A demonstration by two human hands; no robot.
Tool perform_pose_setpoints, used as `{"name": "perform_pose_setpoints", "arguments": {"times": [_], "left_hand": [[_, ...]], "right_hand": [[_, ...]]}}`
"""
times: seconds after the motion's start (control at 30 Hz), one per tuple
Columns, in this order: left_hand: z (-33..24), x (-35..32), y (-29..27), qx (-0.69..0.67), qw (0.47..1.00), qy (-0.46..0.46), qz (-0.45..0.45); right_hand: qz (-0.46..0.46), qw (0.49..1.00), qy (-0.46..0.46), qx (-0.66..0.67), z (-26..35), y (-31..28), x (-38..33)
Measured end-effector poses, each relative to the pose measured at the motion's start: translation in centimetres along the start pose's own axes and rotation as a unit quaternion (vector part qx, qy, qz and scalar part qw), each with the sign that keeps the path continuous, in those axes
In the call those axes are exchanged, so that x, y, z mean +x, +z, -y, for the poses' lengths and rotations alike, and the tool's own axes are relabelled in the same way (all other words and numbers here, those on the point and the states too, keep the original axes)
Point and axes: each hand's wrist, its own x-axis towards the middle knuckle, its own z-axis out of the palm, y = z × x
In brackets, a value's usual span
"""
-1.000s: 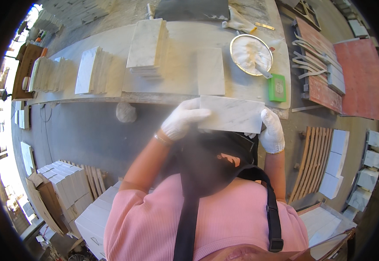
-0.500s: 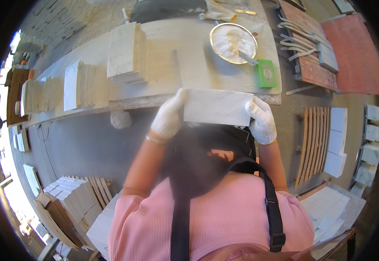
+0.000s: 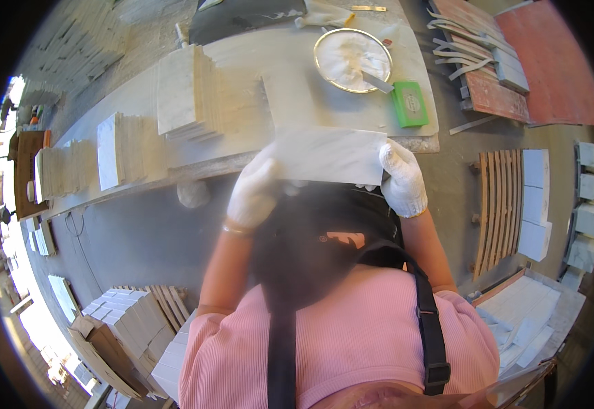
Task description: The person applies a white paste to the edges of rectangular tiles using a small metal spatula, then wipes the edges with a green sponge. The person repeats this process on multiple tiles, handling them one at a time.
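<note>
A: Obs. 1 – what is held, and where?

B: One pale marble tile (image 3: pixel 329 155), held by both hands in white gloves. It sits in the air above the near edge of the tabletop (image 3: pixel 276 102), in front of the dark apron (image 3: pixel 310 238).

A: Orientation?

B: Long axis runs left to right across the view, right end a little higher. Broad face turned up toward the camera. Left short end is at the left hand (image 3: pixel 254 192), right short end at the right hand (image 3: pixel 403 178).

A: State of hands?

B: Left hand closed round the lower left corner, fingers wrapped under, thumb side on top. Right hand gripping the right end, fingers curled at the edge. Neither is spread; both clamp the tile.

A: Counts on the tabletop?

B: Round pans (image 3: pixel 353 60): one, metal rim, white paste inside, one scraper (image 3: pixel 377 83) lying in it. Green blocks (image 3: pixel 409 103): one, just right of the pan. Tile stacks standing on edge: three that I can separate – a large one (image 3: pixel 186 95), a middle one (image 3: pixel 118 150), a far-left one (image 3: pixel 65 170). Tiles per stack cannot be counted

A: Off the tabletop?

B: One wooden slat pallet (image 3: pixel 498 204) on the floor at right, white tiles (image 3: pixel 534 204) beside it. One more stack of pale tiles (image 3: pixel 130 317) at lower left. Red slabs (image 3: pixel 549 61) top right: two visible
</note>
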Motion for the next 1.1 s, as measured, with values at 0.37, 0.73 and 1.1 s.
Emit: {"name": "perform_pose_setpoints", "arguments": {"times": [0.37, 0.73, 1.1], "left_hand": [[1.4, 0.3, 3.6, -0.104, 0.983, 0.082, -0.128], [1.3, 0.2, 2.8, 0.036, 0.990, 0.041, -0.131], [1.6, -0.3, 2.4, 0.007, 0.990, 0.029, -0.140]], "right_hand": [[0.092, 0.976, 0.185, -0.068, -1.1, 2.2, -0.9], [0.095, 0.970, 0.038, -0.221, 1.0, 4.2, 4.1], [-0.069, 0.968, -0.078, -0.227, 1.7, 4.5, 7.3]]}}
